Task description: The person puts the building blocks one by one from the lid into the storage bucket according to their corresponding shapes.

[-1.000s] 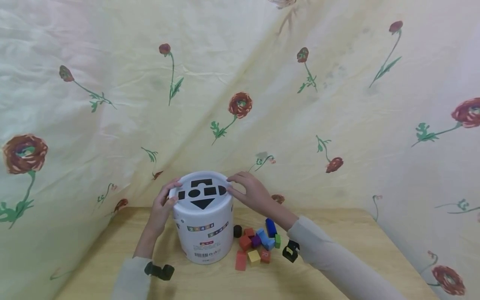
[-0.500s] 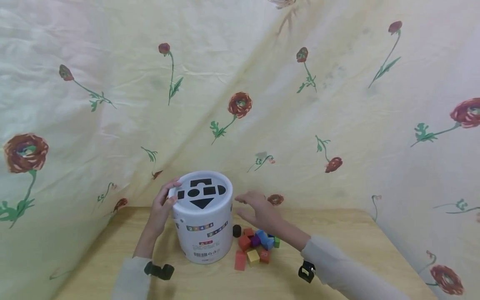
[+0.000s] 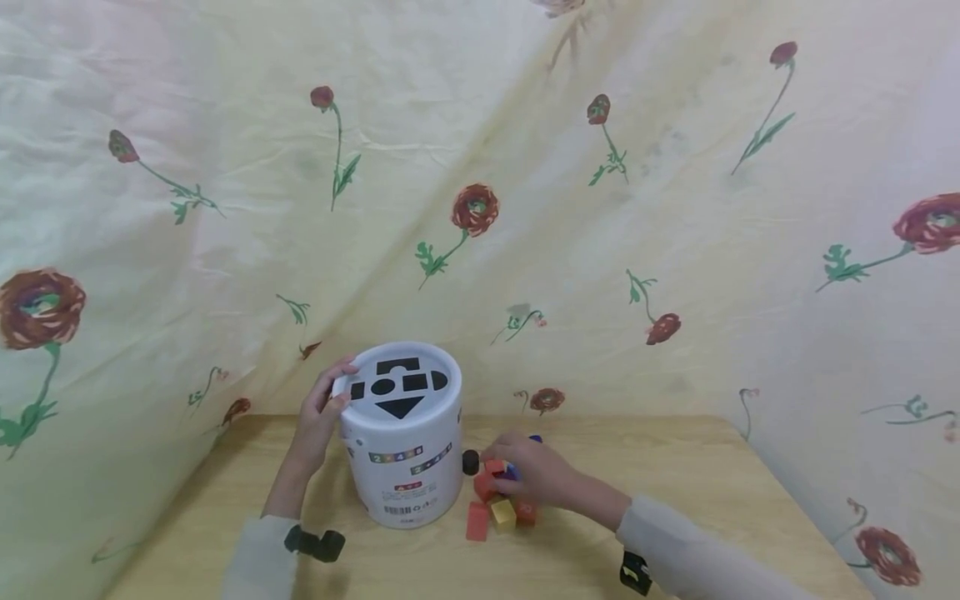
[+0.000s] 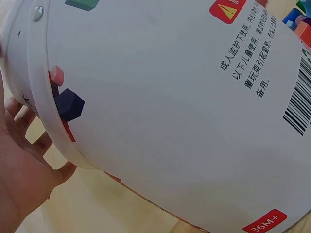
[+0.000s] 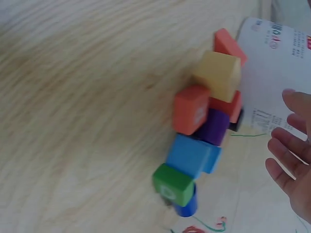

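Note:
A white bucket [image 3: 405, 467] stands upright on the table, its lid [image 3: 420, 404] cut with several black-looking shaped holes. My left hand [image 3: 318, 417] grips the lid's left edge with thumb and fingers; in the left wrist view the fingers reach behind the rim. Over the pile of coloured toy blocks [image 3: 503, 514] hovers my right hand [image 3: 536, 471], hiding some of them in the head view. The right wrist view shows its fingers loosely bent and holding nothing, apart from the yellow block [image 5: 218, 73], purple block [image 5: 214, 127], light blue arch block [image 5: 187, 155] and green block [image 5: 173, 184].
Between bucket and pile sits a small black block [image 3: 470, 462]. A flat red block [image 3: 477, 521] lies at the pile's near side. Behind the wooden table [image 3: 660, 467] hangs a flowered cloth [image 3: 375, 250].
My right hand has left the lid's right edge and come down to the right, over the blocks. The left hand stays on the rim. The head view has shifted slightly.

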A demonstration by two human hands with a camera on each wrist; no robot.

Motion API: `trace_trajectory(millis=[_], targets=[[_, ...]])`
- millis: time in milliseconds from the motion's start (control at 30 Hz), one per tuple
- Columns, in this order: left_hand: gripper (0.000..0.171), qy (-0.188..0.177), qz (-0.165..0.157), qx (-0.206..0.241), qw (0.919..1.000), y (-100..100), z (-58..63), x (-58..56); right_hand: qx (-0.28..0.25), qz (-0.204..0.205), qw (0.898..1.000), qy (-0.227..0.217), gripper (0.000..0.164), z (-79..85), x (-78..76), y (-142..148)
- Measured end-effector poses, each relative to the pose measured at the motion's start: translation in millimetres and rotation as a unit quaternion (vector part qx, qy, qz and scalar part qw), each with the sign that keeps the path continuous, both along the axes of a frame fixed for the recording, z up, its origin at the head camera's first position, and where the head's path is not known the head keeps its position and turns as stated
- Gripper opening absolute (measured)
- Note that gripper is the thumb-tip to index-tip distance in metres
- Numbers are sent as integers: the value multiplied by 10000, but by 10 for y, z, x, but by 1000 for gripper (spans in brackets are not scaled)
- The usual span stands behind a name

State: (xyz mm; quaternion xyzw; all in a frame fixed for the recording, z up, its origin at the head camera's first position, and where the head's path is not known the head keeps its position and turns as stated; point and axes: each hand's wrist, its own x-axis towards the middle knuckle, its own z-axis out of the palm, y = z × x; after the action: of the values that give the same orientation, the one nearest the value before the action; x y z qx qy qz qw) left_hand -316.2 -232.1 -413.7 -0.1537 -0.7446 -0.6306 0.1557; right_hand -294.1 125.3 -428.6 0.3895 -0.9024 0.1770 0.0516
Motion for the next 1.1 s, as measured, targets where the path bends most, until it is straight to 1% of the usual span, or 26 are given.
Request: trace_trajectory(millis=[100,233,433,467,567,833,1100], targets=[[40,17,-20,18,10000,-10,-4,8,216,48,9995,-220,33,-32,28,44],[41,40,-37,41,10000,-14,-5,11,476,339,9982,-165,32,-80,34,99],[41,44,-43,44,10000,-18,-1,8,526,738,9947,-483,36,-116,59,150],[41,46,-52,41,10000,-19,-1,8,496,821,9942,-491,36,-124,64,150],[41,46,-45,40,10000,-23,-4,3,541,969,9932,-338,35,-163,74,145],[40,17,-41,55,10000,-15,-20,-7,814,955,9915,-335,33,-214,83,137],[40,51,-26,110,9999,9,-24,-6,850,953,9916,-182,34,-198,86,119]])
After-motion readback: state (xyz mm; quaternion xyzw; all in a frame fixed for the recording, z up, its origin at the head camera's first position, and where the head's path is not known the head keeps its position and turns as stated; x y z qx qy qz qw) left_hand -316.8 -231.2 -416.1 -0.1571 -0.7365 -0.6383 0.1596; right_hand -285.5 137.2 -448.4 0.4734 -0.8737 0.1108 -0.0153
